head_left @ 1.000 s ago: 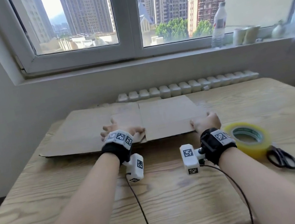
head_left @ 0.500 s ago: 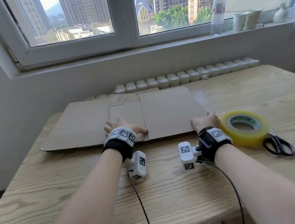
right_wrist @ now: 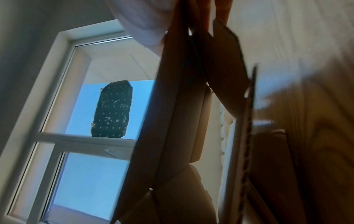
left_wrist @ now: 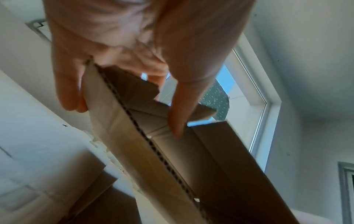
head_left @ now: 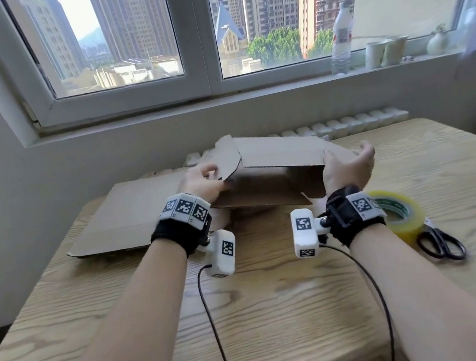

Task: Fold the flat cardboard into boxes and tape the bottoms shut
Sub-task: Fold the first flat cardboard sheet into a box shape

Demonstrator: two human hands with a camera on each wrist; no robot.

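Note:
A brown cardboard box (head_left: 273, 171) hangs tilted above the table, partly opened into a sleeve with its near end gaping. My left hand (head_left: 203, 180) pinches its left end flap, thumb on one face and fingers on the other, as the left wrist view shows on the corrugated edge (left_wrist: 134, 151). At the box's right edge my right hand (head_left: 347, 166) holds on, thumb in front and fingers behind. In the right wrist view the box (right_wrist: 172, 106) fills the middle. More flat cardboard (head_left: 128, 215) lies on the table under and to the left of it.
A yellow tape roll (head_left: 401, 212) sits just right of my right wrist, with black scissors (head_left: 441, 243) beside it. The wooden table (head_left: 267, 302) stands against a wall below a windowsill with a bottle (head_left: 341, 41) and cups (head_left: 386, 52).
Both hands were resting on the near edge of the flat cardboard. They have since lifted the top piece off the table, and it has opened from flat into a sleeve.

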